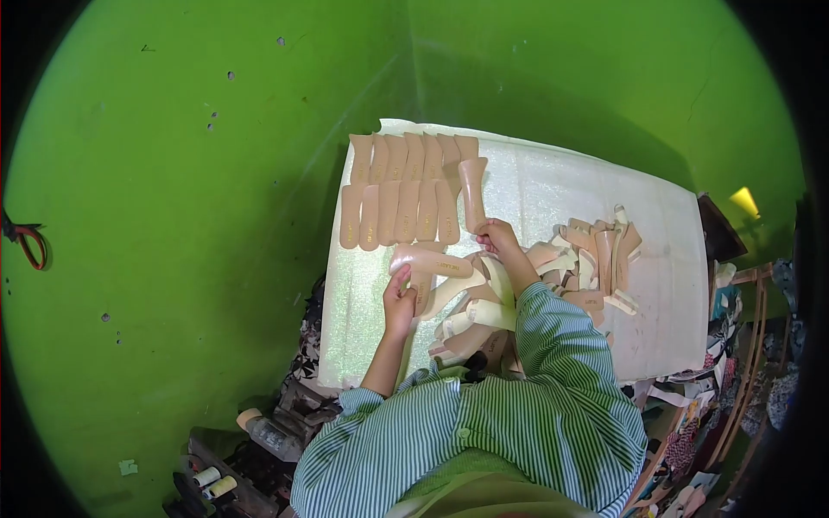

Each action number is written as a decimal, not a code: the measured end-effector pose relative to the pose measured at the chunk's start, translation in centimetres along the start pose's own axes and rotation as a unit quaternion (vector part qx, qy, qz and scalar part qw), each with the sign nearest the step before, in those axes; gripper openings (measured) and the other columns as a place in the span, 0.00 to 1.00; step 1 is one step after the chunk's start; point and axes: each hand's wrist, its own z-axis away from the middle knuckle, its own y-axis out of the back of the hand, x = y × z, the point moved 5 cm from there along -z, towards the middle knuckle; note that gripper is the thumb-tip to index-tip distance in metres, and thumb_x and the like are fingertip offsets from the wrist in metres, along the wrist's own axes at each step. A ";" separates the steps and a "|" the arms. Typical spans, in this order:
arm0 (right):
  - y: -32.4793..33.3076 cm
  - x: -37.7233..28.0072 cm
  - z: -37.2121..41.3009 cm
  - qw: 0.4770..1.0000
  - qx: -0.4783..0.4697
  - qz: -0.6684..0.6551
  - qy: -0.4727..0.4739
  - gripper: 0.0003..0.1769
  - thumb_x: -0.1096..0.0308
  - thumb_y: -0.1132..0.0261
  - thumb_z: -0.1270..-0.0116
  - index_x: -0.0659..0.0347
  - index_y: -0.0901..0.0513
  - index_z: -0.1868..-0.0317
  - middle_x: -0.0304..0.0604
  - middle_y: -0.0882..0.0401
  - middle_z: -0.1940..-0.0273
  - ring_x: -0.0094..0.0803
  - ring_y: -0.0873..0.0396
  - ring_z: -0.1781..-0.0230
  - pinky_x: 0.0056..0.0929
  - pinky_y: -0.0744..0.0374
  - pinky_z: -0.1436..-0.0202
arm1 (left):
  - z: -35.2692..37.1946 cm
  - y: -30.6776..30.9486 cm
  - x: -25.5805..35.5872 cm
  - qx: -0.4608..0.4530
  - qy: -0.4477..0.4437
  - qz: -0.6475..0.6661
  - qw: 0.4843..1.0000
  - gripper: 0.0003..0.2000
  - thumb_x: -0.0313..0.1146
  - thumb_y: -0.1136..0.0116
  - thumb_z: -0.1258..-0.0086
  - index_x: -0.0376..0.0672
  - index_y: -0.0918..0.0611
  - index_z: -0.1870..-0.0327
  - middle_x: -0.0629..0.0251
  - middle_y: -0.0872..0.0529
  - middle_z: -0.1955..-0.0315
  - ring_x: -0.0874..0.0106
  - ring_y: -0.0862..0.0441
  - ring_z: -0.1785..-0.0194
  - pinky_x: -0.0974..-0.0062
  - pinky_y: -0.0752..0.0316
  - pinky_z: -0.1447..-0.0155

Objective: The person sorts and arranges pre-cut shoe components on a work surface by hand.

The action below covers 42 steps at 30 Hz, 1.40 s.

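Remotely, I am looking down through the head camera at both hands working over the tabletop (pixel 663 250); the left hand (pixel 398 302) is pinching the left end of a tan crosswise piece (pixel 436 261), thumb on top, with gold lettering showing toward the far end; another tan piece (pixel 422 292) is sticking out below it, beside the fingers, and I am not managing to tell whether the hand is gripping that one too; the right hand (pixel 495 235) is pinching the near end of a tan lengthwise piece (pixel 472 186), whose other end is pointing away from the body, just right of the laid-out pieces.

Those are lying side by side in two rows, an upper row (pixel 395 157) and a lower row (pixel 407 211), the lower one showing gold lettering at its near ends; a loose heap (pixel 471 321) of tan and pale pieces is spreading close to the body, between the forearms, and a second heap (pixel 608 255) is lying right of the right forearm; a green wall (pixel 216 173) is rising behind, while two thread spools (pixel 219 488) are resting at lower left.
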 end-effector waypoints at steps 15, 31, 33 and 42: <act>-1.6 1.4 0.3 1.000 0.024 0.013 -0.014 0.11 0.76 0.40 0.51 0.59 0.31 0.67 0.41 0.24 0.77 0.24 0.25 0.83 0.19 0.30 0.86 | 0.1 0.3 -0.5 -0.011 -0.017 0.019 1.000 0.23 0.17 0.57 0.44 0.35 0.34 0.44 0.55 0.32 0.46 0.70 0.32 0.45 0.79 0.36 0.45; -2.8 -4.0 7.4 0.896 -0.044 0.342 0.279 0.15 0.64 0.41 0.48 0.64 0.23 0.63 0.52 0.23 0.67 0.36 0.24 0.65 0.29 0.27 0.62 | -0.8 -1.6 2.3 -0.034 -0.050 -0.023 0.998 0.23 0.16 0.57 0.45 0.37 0.34 0.44 0.57 0.30 0.48 0.87 0.32 0.79 0.89 0.36 0.76; -3.2 -2.9 7.9 0.859 -0.129 0.403 0.288 0.10 0.70 0.41 0.46 0.64 0.22 0.63 0.43 0.23 0.71 0.24 0.27 0.71 0.21 0.28 0.65 | -1.0 -2.0 2.6 -0.039 -0.062 -0.007 0.997 0.24 0.15 0.57 0.45 0.37 0.33 0.44 0.58 0.29 0.49 0.87 0.32 0.78 0.89 0.35 0.75; 2.5 -4.2 1.4 0.972 0.028 0.049 0.227 0.06 0.71 0.41 0.44 0.62 0.24 0.65 0.34 0.29 0.81 0.17 0.32 0.82 0.16 0.34 0.81 | -0.9 -2.7 2.1 -0.054 -0.088 -0.007 0.995 0.23 0.18 0.56 0.44 0.40 0.36 0.43 0.59 0.30 0.51 0.87 0.35 0.80 0.89 0.40 0.79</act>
